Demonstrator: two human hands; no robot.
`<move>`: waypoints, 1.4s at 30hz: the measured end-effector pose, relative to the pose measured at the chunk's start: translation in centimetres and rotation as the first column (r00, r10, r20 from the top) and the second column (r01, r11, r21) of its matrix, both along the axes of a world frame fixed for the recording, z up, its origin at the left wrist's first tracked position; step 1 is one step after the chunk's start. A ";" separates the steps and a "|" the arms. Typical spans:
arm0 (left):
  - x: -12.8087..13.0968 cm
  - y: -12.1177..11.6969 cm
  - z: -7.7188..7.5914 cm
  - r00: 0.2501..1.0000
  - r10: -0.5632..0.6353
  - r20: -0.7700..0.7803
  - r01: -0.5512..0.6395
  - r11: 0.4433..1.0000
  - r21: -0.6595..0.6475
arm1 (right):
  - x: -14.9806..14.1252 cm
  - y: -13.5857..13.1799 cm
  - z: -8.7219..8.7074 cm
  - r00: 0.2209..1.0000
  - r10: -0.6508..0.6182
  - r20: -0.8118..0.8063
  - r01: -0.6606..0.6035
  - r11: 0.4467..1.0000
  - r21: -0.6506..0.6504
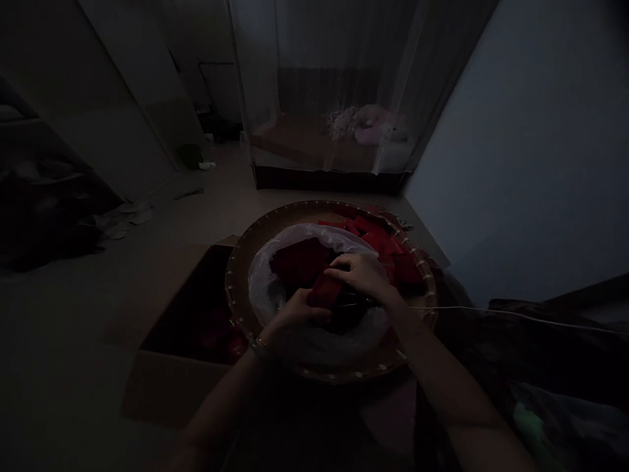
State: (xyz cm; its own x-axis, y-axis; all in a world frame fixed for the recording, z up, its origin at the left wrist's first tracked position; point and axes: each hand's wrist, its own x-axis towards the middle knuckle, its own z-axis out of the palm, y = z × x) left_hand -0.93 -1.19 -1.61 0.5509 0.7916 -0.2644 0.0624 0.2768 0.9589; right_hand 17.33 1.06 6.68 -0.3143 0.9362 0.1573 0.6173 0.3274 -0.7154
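Note:
In dim light, my left hand [305, 308] grips the lower end of a flat red packet [325, 288]. My right hand [361, 272] pinches the packet's upper edge, its fingers bent over it. Both hands are above an open, whitish plastic bag [261, 272] with its rim spread out. Dark red packets [301, 261] lie inside the bag, and the area under my hands is too dark to make out. The bag sits in a round woven bamboo tray [268, 226]. More red packets [381, 236] are heaped along the tray's right side.
An open cardboard box [179, 380] with red items stands below the tray's left side. A white cord [462, 307] runs off to the right. Beyond are a netted bed [304, 144] and a pale wall [535, 137]. Dark piled things [550, 354] lie at right.

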 end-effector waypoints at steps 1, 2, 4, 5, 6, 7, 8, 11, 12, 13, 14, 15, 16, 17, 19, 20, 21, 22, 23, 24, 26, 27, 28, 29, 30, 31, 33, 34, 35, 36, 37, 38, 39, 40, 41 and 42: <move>0.1 0.0 0.0 1.000 0.008 0.006 -0.008 1.000 -0.001 | -0.3 0.0 -0.2 0.999 -0.008 0.045 0.007 1.000 0.028; 0.2 -0.1 0.1 1.000 0.012 0.010 -0.012 1.000 0.005 | -0.6 0.1 -0.4 0.995 -0.019 0.102 0.013 0.998 0.056; 0.1 -0.1 0.4 1.000 -0.001 0.004 0.001 1.000 0.031 | -1.1 0.3 -0.8 0.977 -0.042 0.210 0.022 0.995 0.096; 0.0 -0.2 0.6 1.000 -0.015 -0.010 0.015 0.999 0.047 | -1.2 0.4 -0.9 0.969 -0.048 0.244 0.023 0.994 0.107; -0.2 -0.2 0.8 0.999 -0.034 -0.028 0.036 0.998 0.060 | -1.3 0.6 -1.1 0.964 -0.049 0.260 0.020 0.993 0.114; -0.4 -0.2 1.0 0.997 -0.055 -0.047 0.059 0.996 0.070 | -1.3 0.8 -1.3 0.965 -0.046 0.258 0.016 0.993 0.117; -0.7 -0.1 1.3 0.995 -0.077 -0.064 0.082 0.994 0.078 | -1.3 1.0 -1.4 0.969 -0.036 0.244 0.008 0.994 0.113; -1.4 0.1 1.9 0.987 -0.128 -0.096 0.135 0.989 0.060 | -0.8 1.5 -2.0 0.987 -0.007 0.159 -0.005 0.997 0.076; -1.5 0.3 2.1 0.986 -0.135 -0.100 0.140 0.989 0.046 | -0.7 1.6 -2.2 0.992 -0.010 0.127 0.002 0.998 0.065; -1.5 0.4 2.2 0.987 -0.128 -0.096 0.132 0.990 0.040 | -0.6 1.7 -2.4 0.995 -0.014 0.097 0.009 0.998 0.055; -1.5 0.6 2.3 0.990 -0.112 -0.082 0.116 0.992 0.043 | -0.5 1.8 -2.6 0.997 -0.018 0.072 0.014 0.999 0.048; -1.3 0.8 2.3 0.994 -0.091 -0.058 0.094 0.994 0.051 | -0.5 1.9 -2.8 0.998 -0.018 0.054 0.016 0.999 0.042; -1.0 1.0 2.3 0.998 -0.062 -0.026 0.063 0.996 0.057 | -0.6 2.0 -2.9 0.999 -0.012 0.044 0.011 0.999 0.034; -0.7 1.2 2.3 0.999 -0.035 0.011 0.035 0.998 0.050 | -0.7 2.0 -2.9 0.999 -0.001 0.044 0.000 1.000 0.025; 0.1 1.5 2.0 0.998 0.022 0.066 -0.020 0.999 -0.024 | -0.9 2.0 -2.8 0.998 0.025 0.058 -0.025 1.000 0.002; 0.5 1.5 1.8 0.995 0.051 0.082 -0.045 0.996 -0.078 | -1.0 2.0 -2.6 0.998 0.024 0.063 -0.024 1.000 -0.004; 0.8 1.6 1.5 0.993 0.072 0.089 -0.060 0.990 -0.127 | -0.9 1.9 -2.5 0.998 0.006 0.065 -0.006 1.000 -0.002; 1.1 1.5 1.2 0.990 0.100 0.103 -0.082 0.982 -0.169 | -0.6 1.8 -2.4 0.997 -0.032 0.069 0.032 0.999 0.012; 1.2 1.5 0.9 0.985 0.126 0.122 -0.100 0.976 -0.196 | -0.1 1.6 -2.4 0.993 -0.086 0.076 0.084 0.996 0.033; 1.2 1.4 0.7 0.979 0.153 0.136 -0.121 0.969 -0.215 | 0.5 1.4 -2.5 0.986 -0.141 0.091 0.137 0.989 0.055; 1.1 1.2 0.2 0.962 0.219 0.163 -0.179 0.957 -0.226 | 2.2 0.7 -3.6 0.966 -0.196 0.167 0.187 0.980 0.070; 1.0 1.2 0.0 0.954 0.246 0.170 -0.205 0.952 -0.227 | 3.0 0.2 -4.5 0.962 -0.154 0.227 0.148 0.988 0.042; 0.9 1.2 -0.1 0.947 0.266 0.177 -0.223 0.947 -0.230 | 3.8 -0.3 -5.5 0.948 -0.084 0.307 0.082 0.996 0.021; 0.8 1.1 -0.2 0.943 0.273 0.188 -0.226 0.944 -0.240 | 4.4 -0.8 -6.7 0.911 -0.035 0.410 0.031 0.999 0.014; 0.7 1.1 -0.3 0.939 0.275 0.205 -0.219 0.941 -0.258 | 4.8 -1.3 -7.8 0.857 -0.008 0.516 0.005 1.000 0.006; 0.6 1.1 -0.4 0.934 0.275 0.226 -0.208 0.937 -0.280 | 5.1 -1.8 -8.8 0.800 -0.013 0.600 0.011 1.000 0.006; 0.6 1.2 -0.5 0.922 0.281 0.266 -0.194 0.931 -0.310 | 5.3 -2.5 -10.1 0.725 -0.008 0.688 -0.006 1.000 0.018; 0.5 1.2 -0.6 0.917 0.287 0.278 -0.196 0.929 -0.314 | 5.3 -2.7 -10.4 0.710 -0.008 0.704 -0.014 1.000 0.025; 0.4 1.2 -0.6 0.911 0.299 0.283 -0.208 0.927 -0.311 | 5.5 -2.7 -10.4 0.711 -0.004 0.703 -0.022 0.999 0.028; 0.3 1.2 -0.7 0.907 0.310 0.285 -0.221 0.927 -0.305 | 5.8 -2.7 -10.2 0.727 -0.001 0.687 -0.025 0.999 0.028; 0.2 1.2 -0.7 0.905 0.315 0.286 -0.228 0.927 -0.299 | 6.2 -2.6 -9.7 0.752 -0.001 0.659 -0.021 0.999 0.025; 0.0 1.2 -0.8 0.904 0.320 0.285 -0.234 0.926 -0.295 | 6.9 -2.4 -9.1 0.785 -0.002 0.619 -0.012 1.000 0.018; -0.1 1.2 -0.8 0.903 0.322 0.284 -0.238 0.926 -0.292 | 7.6 -2.2 -8.4 0.824 -0.006 0.566 0.000 1.000 0.010; -0.2 1.2 -0.9 0.904 0.320 0.285 -0.238 0.927 -0.289 | 8.4 -2.0 -7.6 0.862 -0.009 0.507 0.013 1.000 -0.004; -0.3 1.2 -0.9 0.905 0.315 0.288 -0.234 0.930 -0.282 | 9.1 -1.8 -6.8 0.899 -0.010 0.437 0.020 1.000 -0.019; -0.2 1.2 -0.9 0.905 0.310 0.292 -0.231 0.934 -0.273 | 9.7 -1.6 -5.9 0.931 -0.022 0.364 0.035 0.999 -0.028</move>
